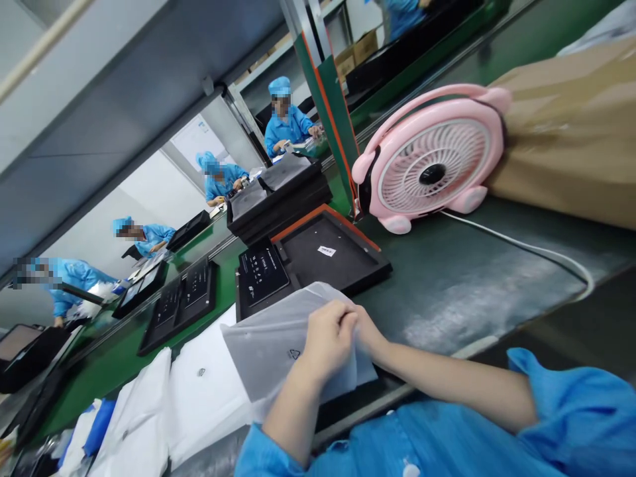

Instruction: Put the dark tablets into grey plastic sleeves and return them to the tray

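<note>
My left hand [328,338] is curled in a pinch on the edge of a translucent white foam bag [271,341] that lies over a black panel at the near edge of the belt. My right hand [370,331] meets it from the right, fingers closed on the same edge of the bag. Both forearms reach out of blue sleeves. Just beyond the bag lie a black device with white printing [262,271] and a black tray with an orange rim [330,252].
A pink desk fan [432,159] stands on the green belt [447,278], its white cable [536,250] trailing right. A brown cardboard box [571,126] lies behind it. More white bags [199,391] are stacked at left. Stacked black trays [278,195] and several blue-clad workers line the belt farther off.
</note>
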Demonstrator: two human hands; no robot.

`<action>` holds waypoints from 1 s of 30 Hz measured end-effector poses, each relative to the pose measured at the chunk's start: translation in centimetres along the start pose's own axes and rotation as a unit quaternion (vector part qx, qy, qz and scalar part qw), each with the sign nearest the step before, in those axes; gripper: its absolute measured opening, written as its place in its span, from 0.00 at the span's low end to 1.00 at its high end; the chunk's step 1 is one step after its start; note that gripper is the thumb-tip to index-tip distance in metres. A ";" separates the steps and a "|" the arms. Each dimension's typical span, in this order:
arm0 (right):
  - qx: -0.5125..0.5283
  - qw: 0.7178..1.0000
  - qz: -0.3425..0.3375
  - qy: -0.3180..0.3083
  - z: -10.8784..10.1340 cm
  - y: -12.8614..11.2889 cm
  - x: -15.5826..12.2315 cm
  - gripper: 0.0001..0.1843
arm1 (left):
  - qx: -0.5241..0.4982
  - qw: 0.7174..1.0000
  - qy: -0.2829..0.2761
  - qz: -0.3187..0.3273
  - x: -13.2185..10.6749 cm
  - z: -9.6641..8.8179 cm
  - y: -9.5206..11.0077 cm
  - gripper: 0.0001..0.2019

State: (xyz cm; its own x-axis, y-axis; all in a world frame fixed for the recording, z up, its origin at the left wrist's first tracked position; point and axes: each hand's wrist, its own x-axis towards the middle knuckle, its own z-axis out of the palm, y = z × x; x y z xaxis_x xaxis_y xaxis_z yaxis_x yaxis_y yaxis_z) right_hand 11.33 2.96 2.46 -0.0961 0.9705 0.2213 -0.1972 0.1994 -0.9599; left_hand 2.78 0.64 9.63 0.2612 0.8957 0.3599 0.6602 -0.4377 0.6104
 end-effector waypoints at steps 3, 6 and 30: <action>0.068 0.996 0.054 -0.013 -0.4 -1.6 0.5 0.18 | 0.026 0.999 0.033 0.001 -1.0 -4.1 -1.2 0.18; 0.113 0.989 0.086 -0.040 -0.7 -3.4 1.1 0.19 | 0.160 0.982 0.085 -0.056 -1.2 -8.5 -3.3 0.21; -0.342 0.829 -0.439 0.043 -9.3 -7.4 8.8 0.25 | 0.125 0.926 0.227 -0.275 7.8 -7.5 -9.0 0.23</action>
State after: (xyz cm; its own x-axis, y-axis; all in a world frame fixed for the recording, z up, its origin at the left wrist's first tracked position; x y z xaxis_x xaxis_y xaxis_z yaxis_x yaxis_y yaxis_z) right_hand 21.05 11.30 9.90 -0.1335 0.4101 0.9022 0.4487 0.8367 -0.3140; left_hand -6.40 10.96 12.18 -0.4480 0.8275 0.3383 0.7632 0.1569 0.6268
